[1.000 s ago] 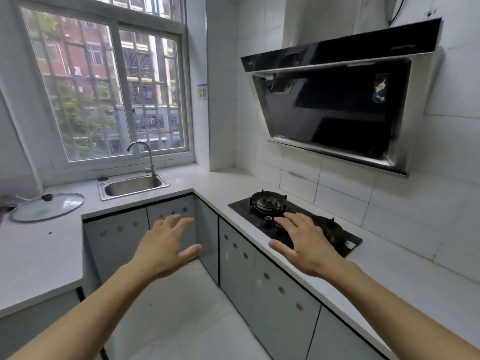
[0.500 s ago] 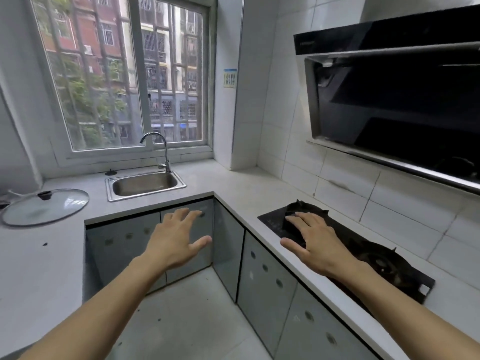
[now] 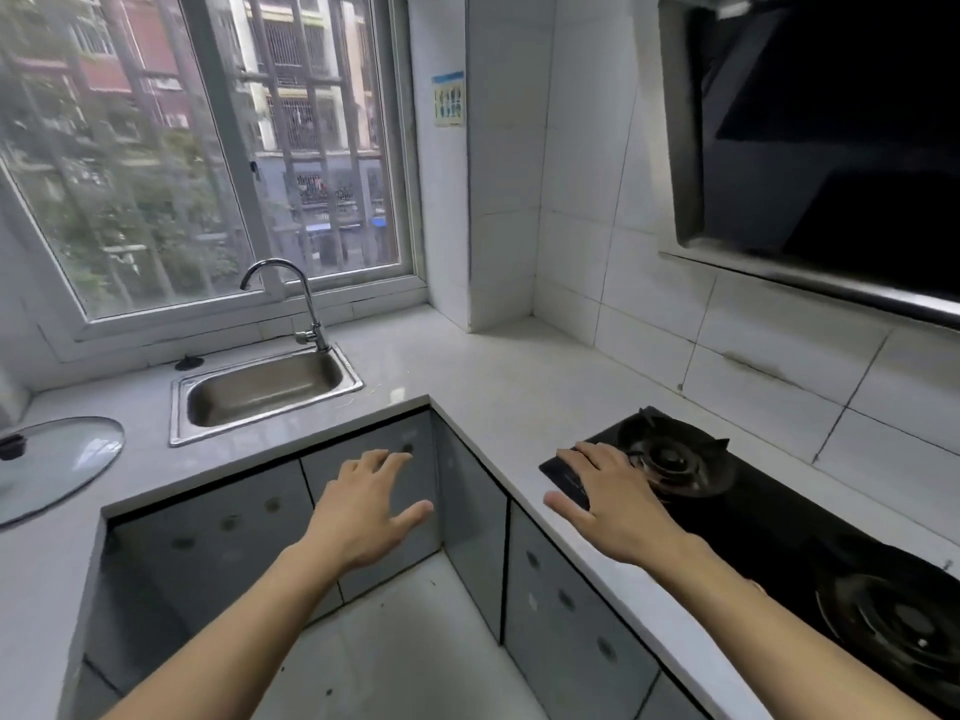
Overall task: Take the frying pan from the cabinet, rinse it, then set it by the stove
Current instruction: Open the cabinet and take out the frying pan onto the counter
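Compared w/ the frame one second ago, the view has come closer to the corner of the kitchen and a bit lower: the small steel sink [image 3: 265, 392] and the grey cabinet doors with round dark holes [image 3: 363, 491] now look bigger, and the black gas stove with two burners [image 3: 753, 522] has slid to the right edge. Both hands keep nearly the same pose. The left hand [image 3: 363, 511] is held out in the air in front of the cabinet doors below the sink, fingers straight and spread, holding nothing. The right hand [image 3: 608, 501] is flat and relaxed over the front left corner of the stove, also holding nothing; if it touches the glass I cannot tell. The frying pan is not visible anywhere; I judge it is inside one of the closed cabinets, so the task is only at the start, approx. the approach to a door. The pale grey stone counter [image 3: 493, 387] runs in a U shape; a round glass lid with black knob [image 3: 52, 465] lies on its left part, well apart from the sink. Behind the curved chrome tap [image 3: 306, 304] is a big barred window [image 3: 208, 148], and a black range hood [image 3: 831, 137] hangs on the white tile wall over the stove.
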{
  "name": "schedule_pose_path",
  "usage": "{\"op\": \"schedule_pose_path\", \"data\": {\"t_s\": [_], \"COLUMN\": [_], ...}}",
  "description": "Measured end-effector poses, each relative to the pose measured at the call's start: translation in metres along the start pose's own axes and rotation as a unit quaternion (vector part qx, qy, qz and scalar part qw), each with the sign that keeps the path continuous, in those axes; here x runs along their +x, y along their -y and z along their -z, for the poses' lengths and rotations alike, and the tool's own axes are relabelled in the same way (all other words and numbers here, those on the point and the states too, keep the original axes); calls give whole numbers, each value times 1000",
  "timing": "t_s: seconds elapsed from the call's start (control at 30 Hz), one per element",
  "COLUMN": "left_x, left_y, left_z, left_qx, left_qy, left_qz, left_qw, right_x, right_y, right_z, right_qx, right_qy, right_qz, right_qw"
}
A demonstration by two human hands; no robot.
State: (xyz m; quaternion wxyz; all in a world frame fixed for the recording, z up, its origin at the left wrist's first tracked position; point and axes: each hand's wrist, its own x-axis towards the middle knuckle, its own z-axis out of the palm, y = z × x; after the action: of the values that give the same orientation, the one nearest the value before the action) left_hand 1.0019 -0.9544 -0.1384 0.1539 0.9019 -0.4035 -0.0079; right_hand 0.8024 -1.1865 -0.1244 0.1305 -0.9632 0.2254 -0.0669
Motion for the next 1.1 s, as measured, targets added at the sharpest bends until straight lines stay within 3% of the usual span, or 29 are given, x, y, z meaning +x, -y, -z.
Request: {"op": "schedule_pose_path", "data": {"t_s": [0.3,0.73,0.97,1.1], "left_x": [131,292,345,360], "left_y": [23,121,125,121], "left_z": [-42,-111,-156,-190], "left_qx": [-37,-127,-225,-316], "left_qy": [39,126,224,293], "left_qz": [1,-47,-4,65], "left_qw": [999,983,948,900], "right_x": [127,254,285,302], "right_y": [-39,-18,-38,-54], "right_z": [-31,-112,-149,-181], "right_qx": [3,-9,12,45], "right_qy": [34,102,114,139], "right_qz": [-37,-167,-210,-210], "right_qw": [999,981,971,967]}}
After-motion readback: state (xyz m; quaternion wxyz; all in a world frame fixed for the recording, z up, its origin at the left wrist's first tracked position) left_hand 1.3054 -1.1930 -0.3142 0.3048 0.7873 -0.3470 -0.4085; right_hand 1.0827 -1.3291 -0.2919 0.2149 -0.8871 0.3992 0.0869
